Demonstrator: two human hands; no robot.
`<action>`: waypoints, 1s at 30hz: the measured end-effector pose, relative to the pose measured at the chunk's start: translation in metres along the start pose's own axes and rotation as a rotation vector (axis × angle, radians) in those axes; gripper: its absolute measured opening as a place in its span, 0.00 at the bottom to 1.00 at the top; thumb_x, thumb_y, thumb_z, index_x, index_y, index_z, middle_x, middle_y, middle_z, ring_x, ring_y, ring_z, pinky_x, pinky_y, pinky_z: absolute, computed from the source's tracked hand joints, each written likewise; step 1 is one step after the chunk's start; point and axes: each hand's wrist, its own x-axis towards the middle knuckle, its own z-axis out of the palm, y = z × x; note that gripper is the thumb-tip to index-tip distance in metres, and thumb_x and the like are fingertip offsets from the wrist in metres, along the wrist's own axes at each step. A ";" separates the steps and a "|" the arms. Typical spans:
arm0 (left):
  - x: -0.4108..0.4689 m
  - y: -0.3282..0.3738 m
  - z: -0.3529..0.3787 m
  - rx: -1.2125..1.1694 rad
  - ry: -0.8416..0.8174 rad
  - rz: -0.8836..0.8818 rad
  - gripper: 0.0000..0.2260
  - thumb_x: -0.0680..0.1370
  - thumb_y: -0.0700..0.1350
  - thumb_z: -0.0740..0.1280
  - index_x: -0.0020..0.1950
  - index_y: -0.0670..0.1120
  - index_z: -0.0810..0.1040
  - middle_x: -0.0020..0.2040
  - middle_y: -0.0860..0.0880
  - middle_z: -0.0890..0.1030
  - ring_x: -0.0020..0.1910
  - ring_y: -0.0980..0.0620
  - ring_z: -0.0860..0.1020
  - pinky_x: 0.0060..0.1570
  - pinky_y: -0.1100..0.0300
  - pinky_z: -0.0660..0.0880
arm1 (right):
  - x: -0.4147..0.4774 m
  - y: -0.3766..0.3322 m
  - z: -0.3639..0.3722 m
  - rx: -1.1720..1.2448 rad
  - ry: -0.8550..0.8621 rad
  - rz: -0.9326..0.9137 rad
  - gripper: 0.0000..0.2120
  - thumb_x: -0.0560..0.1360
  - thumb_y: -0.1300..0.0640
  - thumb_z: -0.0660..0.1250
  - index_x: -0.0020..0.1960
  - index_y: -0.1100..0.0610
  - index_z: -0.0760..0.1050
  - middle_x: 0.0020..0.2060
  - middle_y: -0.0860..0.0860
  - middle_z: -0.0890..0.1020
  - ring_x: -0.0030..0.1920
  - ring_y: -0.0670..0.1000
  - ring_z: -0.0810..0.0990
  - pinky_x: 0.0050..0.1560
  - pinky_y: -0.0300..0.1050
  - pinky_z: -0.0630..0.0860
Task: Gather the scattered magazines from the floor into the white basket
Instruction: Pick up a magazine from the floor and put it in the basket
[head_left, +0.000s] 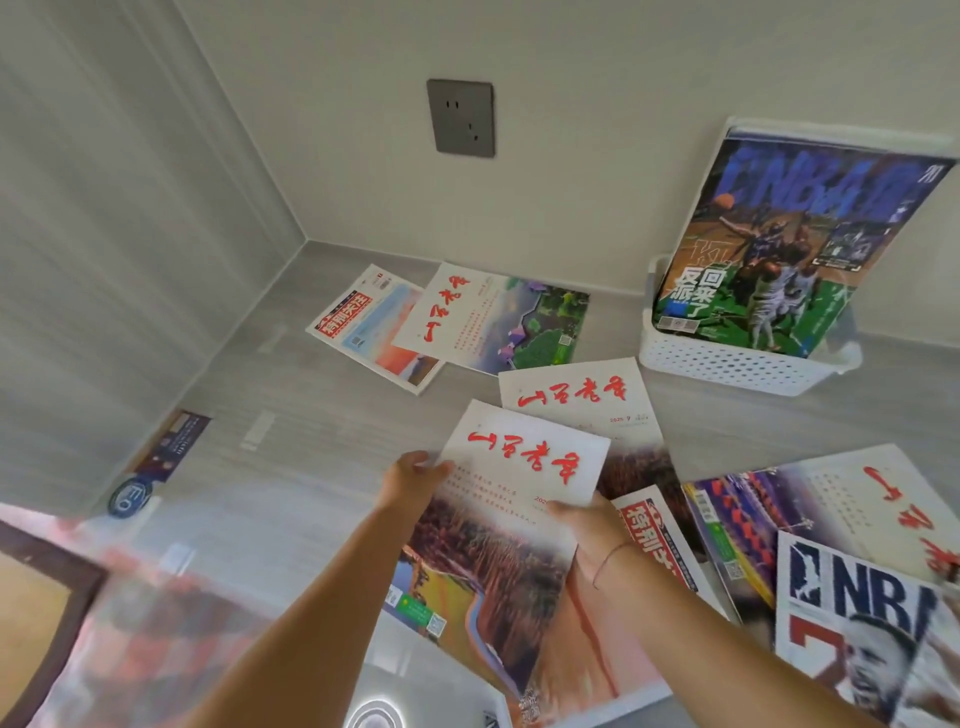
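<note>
Both hands are on one magazine (511, 525) with red brush lettering and a reed-field photo, lifted a bit off the floor (311, 415). The left hand (415, 480) pinches its left edge near the top, and the right hand (584, 525) grips the right edge, with a red string on the wrist. The white basket (727, 366) sits far right against the wall, with a basketball magazine (789, 244) already standing in it. More magazines lie around: a matching one (576, 395) just behind the held copy, two overlapping ones (447, 322) further back, and a pile (831, 545) on the near right.
</note>
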 end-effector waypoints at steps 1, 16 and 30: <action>0.000 0.001 0.001 0.006 -0.013 0.008 0.21 0.73 0.51 0.70 0.63 0.45 0.73 0.52 0.45 0.79 0.50 0.45 0.77 0.51 0.55 0.74 | -0.002 -0.004 -0.002 0.020 -0.033 -0.010 0.11 0.71 0.72 0.66 0.47 0.57 0.77 0.54 0.61 0.81 0.52 0.60 0.80 0.53 0.58 0.77; -0.011 0.116 0.064 -0.201 -0.188 0.260 0.12 0.78 0.45 0.64 0.57 0.39 0.77 0.56 0.39 0.80 0.55 0.39 0.78 0.60 0.42 0.74 | 0.011 -0.108 -0.099 -0.139 0.026 -0.345 0.12 0.74 0.68 0.65 0.56 0.58 0.75 0.46 0.52 0.81 0.43 0.48 0.79 0.40 0.40 0.77; -0.019 0.334 0.163 -0.255 -0.155 0.691 0.05 0.72 0.39 0.71 0.48 0.44 0.83 0.42 0.46 0.83 0.42 0.48 0.79 0.52 0.52 0.79 | 0.036 -0.297 -0.232 -0.289 0.497 -0.790 0.11 0.71 0.64 0.69 0.52 0.61 0.80 0.44 0.59 0.83 0.44 0.53 0.79 0.53 0.55 0.79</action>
